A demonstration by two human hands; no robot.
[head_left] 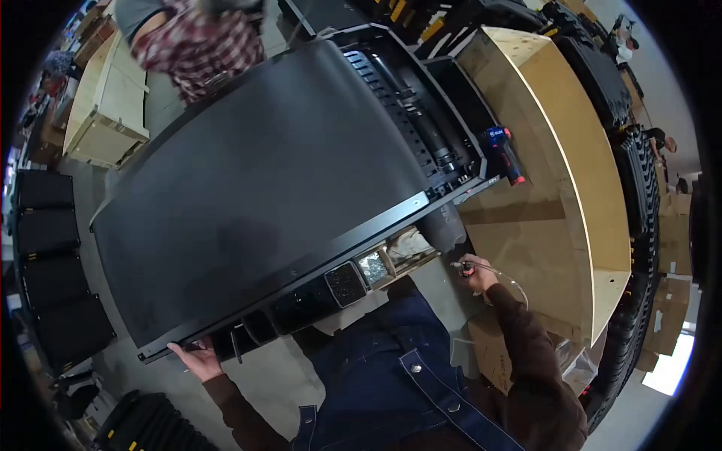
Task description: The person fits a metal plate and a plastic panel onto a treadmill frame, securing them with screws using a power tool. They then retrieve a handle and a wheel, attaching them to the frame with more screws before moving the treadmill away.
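Observation:
A treadmill deck with a wide black belt (pixel 256 188) lies in front of me, its metal side rail (pixel 376 225) along my side. My left hand (pixel 201 362) is at the rail's near left corner, thumb against the edge and fingers partly hidden under it. My right hand (pixel 479 276) is closed around a small red-and-black hand tool (pixel 467 268) with a thin clear hose trailing from it. This hand is in the air, apart from the deck, near a dark grey cylindrical part (pixel 444 228) at the deck's right corner. Rollers and a motor bay (pixel 414 105) show uncovered beyond the belt.
Parts trays (pixel 344 286) line the deck's near side. A cordless driver (pixel 505 155) lies on a plywood crate (pixel 553 143) at right. Another person in a checked shirt (pixel 199 49) stands across the deck. Black panels (pixel 47 225) stack at left; a cardboard box (pixel 489 353) sits low right.

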